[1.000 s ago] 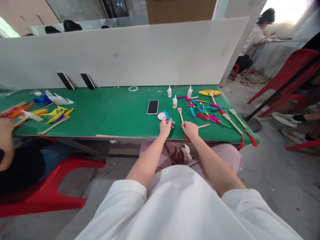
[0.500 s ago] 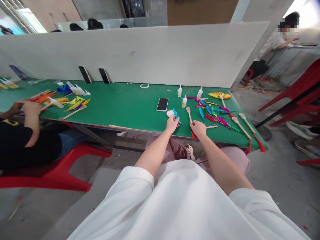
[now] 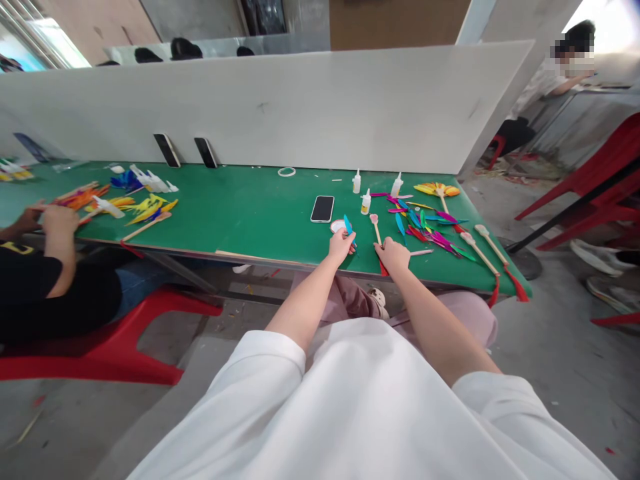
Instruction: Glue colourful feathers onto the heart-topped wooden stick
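- Left hand (image 3: 341,247): fingers pinching blue feather (image 3: 348,223), near white disc (image 3: 337,226).
- Right hand (image 3: 394,256): fingers closed on stick (image 3: 377,231) at its near end, on green table (image 3: 260,213); red tassel (image 3: 383,269) below.
- I see loose feathers (image 3: 434,237) right, bottle (image 3: 366,202) beyond stick.

Smooth green desk (image 3: 250,207) with thin feathers (image 3: 416,233), matt wooden sticks (image 3: 483,255) and white plastic bottles (image 3: 365,203).
The desk has a faint sheen; the phone (image 3: 323,209) has a dark, glossy screen. Red tassels (image 3: 515,285) look like soft thread. The stool (image 3: 100,363) is shiny red plastic, the partition (image 3: 300,107) smooth, the floor (image 3: 550,347) matt grey concrete.
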### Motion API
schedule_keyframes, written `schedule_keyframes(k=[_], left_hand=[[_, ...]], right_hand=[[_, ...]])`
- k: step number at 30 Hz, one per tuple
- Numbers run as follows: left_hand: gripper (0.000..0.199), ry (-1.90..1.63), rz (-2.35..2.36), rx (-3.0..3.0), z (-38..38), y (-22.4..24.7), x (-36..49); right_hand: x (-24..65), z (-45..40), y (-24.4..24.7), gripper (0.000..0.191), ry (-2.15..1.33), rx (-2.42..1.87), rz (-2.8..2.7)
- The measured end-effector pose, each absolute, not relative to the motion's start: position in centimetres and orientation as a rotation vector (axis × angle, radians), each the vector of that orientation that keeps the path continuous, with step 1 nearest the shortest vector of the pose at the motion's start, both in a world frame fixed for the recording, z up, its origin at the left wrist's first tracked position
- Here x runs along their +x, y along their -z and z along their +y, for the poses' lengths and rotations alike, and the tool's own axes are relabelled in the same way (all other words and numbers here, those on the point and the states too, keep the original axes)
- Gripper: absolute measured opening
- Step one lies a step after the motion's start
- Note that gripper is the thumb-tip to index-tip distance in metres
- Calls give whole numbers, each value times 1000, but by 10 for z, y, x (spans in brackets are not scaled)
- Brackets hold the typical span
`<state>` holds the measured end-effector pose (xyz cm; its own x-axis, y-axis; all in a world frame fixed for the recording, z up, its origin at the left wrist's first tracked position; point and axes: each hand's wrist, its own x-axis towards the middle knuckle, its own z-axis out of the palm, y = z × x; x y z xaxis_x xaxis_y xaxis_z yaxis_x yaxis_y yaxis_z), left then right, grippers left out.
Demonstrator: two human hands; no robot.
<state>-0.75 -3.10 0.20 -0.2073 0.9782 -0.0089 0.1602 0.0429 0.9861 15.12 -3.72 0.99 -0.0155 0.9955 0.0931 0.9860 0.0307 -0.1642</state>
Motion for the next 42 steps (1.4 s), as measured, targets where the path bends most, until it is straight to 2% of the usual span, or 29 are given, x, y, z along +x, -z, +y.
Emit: schedule_keyframes(k=[7, 16, 27, 37, 42], left_hand=[[14, -1267, 1445, 1157, -29, -2, -8], [18, -1329, 1424, 1079, -29, -4, -8], [18, -1320, 1366, 1055, -34, -5, -12], [26, -1321, 1317, 1058, -45, -5, -28], [27, -1336, 1266, 1033, -45, -6, -31]], right_hand=[[154, -43, -5, 30, -33, -1930, -2187], [164, -69, 0, 45, 5, -1728, -2189], [162, -63, 6, 33, -35, -1746, -2077], [163, -66, -1, 41, -107, -1713, -2009], [156, -125, 26, 53, -274, -1776, -1966]])
